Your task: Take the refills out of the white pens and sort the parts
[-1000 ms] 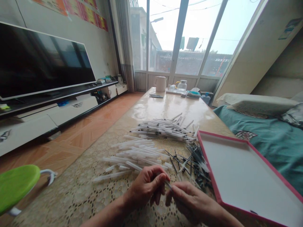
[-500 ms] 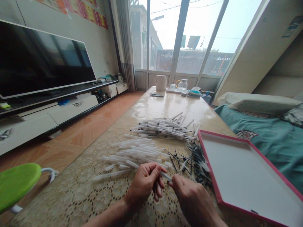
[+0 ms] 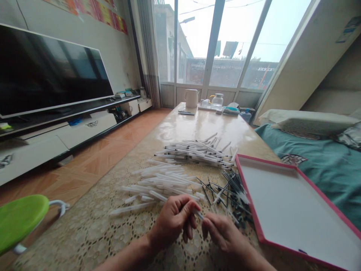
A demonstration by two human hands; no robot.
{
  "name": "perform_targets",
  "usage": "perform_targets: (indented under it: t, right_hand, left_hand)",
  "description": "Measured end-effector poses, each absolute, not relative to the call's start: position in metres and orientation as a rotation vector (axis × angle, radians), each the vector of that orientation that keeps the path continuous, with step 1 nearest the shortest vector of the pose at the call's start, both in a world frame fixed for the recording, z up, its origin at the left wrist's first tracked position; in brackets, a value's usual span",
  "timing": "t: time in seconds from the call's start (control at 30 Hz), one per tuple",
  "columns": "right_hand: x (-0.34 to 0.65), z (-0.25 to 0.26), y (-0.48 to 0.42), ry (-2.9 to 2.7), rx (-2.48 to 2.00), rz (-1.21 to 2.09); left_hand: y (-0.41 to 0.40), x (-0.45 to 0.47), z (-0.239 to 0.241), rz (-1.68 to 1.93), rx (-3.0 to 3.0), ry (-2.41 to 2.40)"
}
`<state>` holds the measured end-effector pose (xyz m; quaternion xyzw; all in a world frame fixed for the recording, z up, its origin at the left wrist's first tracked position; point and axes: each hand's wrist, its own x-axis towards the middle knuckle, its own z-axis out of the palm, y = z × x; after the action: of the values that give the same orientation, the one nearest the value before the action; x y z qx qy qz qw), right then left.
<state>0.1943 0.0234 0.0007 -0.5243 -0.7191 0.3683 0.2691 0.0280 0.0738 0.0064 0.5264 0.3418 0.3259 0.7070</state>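
Observation:
My left hand (image 3: 175, 221) is closed round a clear pen barrel (image 3: 198, 214) just above the near part of the table (image 3: 93, 233). My right hand (image 3: 225, 237) pinches the barrel's other end, with its fingertips against those of the left. Just beyond the hands lies a heap of empty clear barrels (image 3: 160, 184). To their right is a scatter of thin black refills (image 3: 228, 188). Farther back lies a pile of pens with black tips (image 3: 197, 152).
A shallow pink-rimmed white tray (image 3: 284, 210) lies at the right, beside a teal bed (image 3: 324, 165). A white jug (image 3: 191, 98) and a glass pot (image 3: 217, 101) stand at the table's far end. A green stool (image 3: 19, 222) stands at the left, with a television (image 3: 47, 71) beyond it.
Both hands have stayed together on the barrel, with small shifts of the fingers. The right hand has edged a little forward and up.

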Motion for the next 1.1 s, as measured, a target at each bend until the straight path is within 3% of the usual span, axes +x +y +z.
perform_targets:
  t: [0.23,0.5,0.67,0.9,1.0,1.1]
  right_hand:
    - [0.193,-0.004,0.02,-2.35,-1.657,-0.022]
    - [0.192,0.012,0.02,-2.366,-1.528,-0.306]
    - [0.19,0.006,0.022,-2.268,-1.53,-0.222]
    - [0.198,-0.001,0.029,-2.071,-1.41,0.869]
    - [0.198,-0.008,0.028,-2.088,-1.434,0.795]
    - [0.194,-0.014,0.023,-2.183,-1.606,0.402]
  left_hand:
    - [0.073,0.034,0.005,0.794,1.041,0.796]
    - [0.069,0.037,0.015,0.87,0.928,0.844]
    - [0.071,0.035,0.017,0.88,0.938,0.857]
    - [0.073,0.032,0.011,0.76,1.136,0.818]
    - [0.07,0.037,0.007,0.762,1.12,0.81]
    - [0.068,0.04,0.004,0.787,1.052,0.816]
